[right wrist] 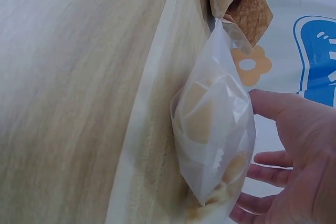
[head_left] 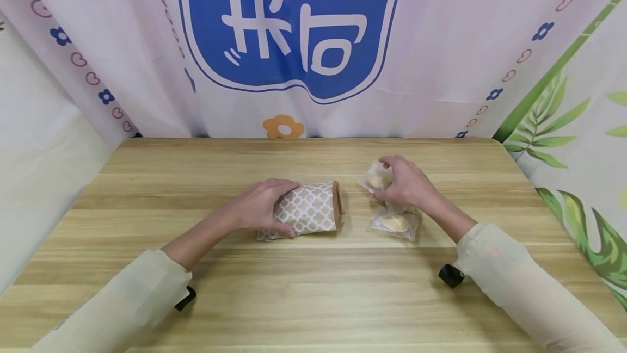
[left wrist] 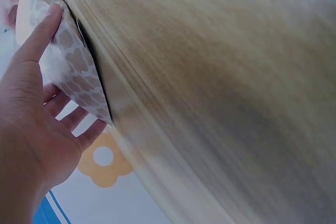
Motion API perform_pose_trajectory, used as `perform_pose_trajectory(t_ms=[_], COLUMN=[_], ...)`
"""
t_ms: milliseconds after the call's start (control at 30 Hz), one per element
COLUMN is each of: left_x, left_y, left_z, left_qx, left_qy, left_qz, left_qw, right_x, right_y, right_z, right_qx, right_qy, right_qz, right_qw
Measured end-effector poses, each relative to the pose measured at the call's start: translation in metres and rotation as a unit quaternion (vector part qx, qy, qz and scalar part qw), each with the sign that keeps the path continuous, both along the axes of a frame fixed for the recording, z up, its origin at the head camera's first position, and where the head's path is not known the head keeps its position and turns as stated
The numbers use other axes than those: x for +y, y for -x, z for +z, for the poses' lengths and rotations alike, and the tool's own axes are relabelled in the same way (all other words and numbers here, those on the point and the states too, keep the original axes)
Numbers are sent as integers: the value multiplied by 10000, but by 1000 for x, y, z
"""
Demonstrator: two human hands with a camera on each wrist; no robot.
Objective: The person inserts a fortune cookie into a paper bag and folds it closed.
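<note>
A paper bag [head_left: 308,209] with a white lattice pattern lies on its side on the table, its brown-edged mouth facing right. My left hand [head_left: 259,203] grips its left end, the thumb [left wrist: 44,30] on the near side and the fingers on the far side. To the right lie two small translucent packets, each with a pale, round, biscuit-like piece inside. Around the farther packet [head_left: 376,178] curl the thumb and fingers of my right hand [head_left: 405,181]. Closer to me, the second packet [head_left: 394,222] lies partly beneath that hand; it also shows in the right wrist view [right wrist: 210,124].
The wooden table [head_left: 313,293] has its far edge against a printed curtain [head_left: 441,70] with a blue emblem. A leaf-patterned cloth [head_left: 583,141] hangs at the right side. A black wrist device [head_left: 450,276] shows beneath the right sleeve.
</note>
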State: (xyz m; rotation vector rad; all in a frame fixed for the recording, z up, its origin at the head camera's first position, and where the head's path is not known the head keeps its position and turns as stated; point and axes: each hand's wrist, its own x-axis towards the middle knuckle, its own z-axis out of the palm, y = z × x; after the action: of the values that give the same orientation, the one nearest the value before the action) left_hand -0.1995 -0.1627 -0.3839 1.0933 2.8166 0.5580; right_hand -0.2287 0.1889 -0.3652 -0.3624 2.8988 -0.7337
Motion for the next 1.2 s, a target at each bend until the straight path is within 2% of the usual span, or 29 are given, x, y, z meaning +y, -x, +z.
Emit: perform_pose_trajectory(t_ms=[367,633,1000,1200], left_x=[1,2,2,3], left_y=[1,3,1,1], left_z=[-2,-2,1,1], left_qx=[-17,10,-20,-38], left_qy=[-36,-29,4,-5], left_qz=[-52,-49,-18,5], left_qw=[10000,10000,10000,10000], right_x=[-6,-11,-14,-13], right_y=[0,-4,-8,-11], right_z=[0,1,4,4], right_qx=[362,783,677,816], right_qy=[293,497,812,871], right_qz=[343,581,821,944], right_qw=[9983,9940,9910,9884])
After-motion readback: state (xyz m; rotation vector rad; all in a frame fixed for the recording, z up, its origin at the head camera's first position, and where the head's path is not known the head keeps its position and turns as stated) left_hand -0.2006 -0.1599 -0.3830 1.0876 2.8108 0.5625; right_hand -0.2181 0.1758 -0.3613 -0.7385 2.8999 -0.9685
